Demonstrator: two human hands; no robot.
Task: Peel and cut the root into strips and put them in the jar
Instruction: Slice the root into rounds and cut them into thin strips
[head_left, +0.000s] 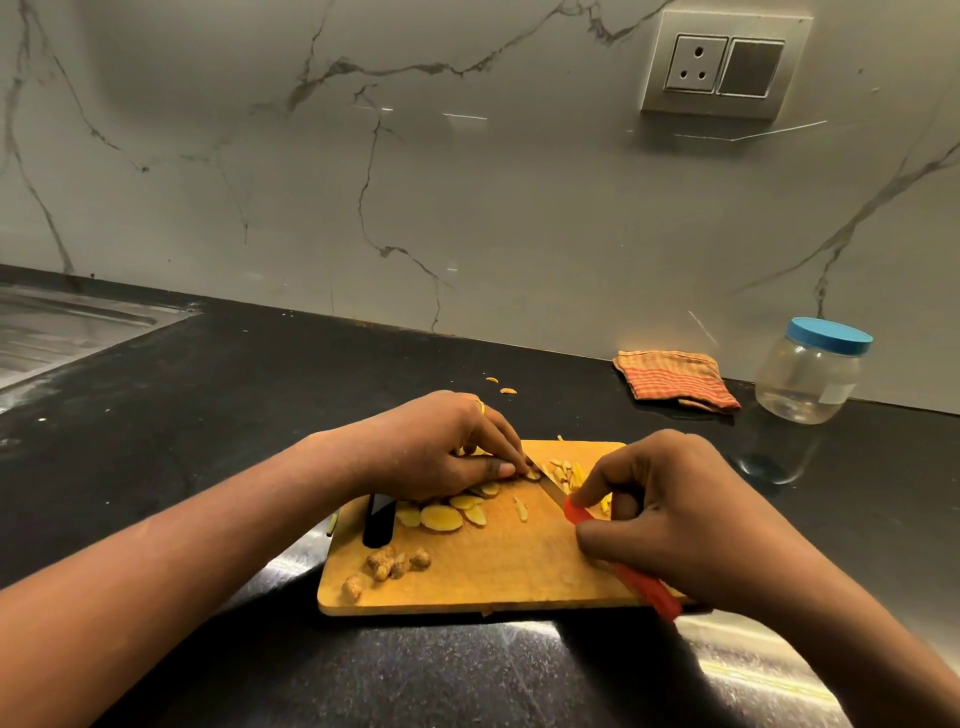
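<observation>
Root peeled and sliced; left hand (447, 447) pins a yellow slice (532, 474), right hand (670, 512) grips the red-handled knife (587, 525) mid-board; lidded clear plastic jar (808, 371) looks empty.

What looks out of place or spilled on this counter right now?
Two small yellow pieces lie on the black counter beyond the cutting board, and one strip has slipped off its left edge. The jar is still lidded and looks empty. Nothing else stands out.
</observation>
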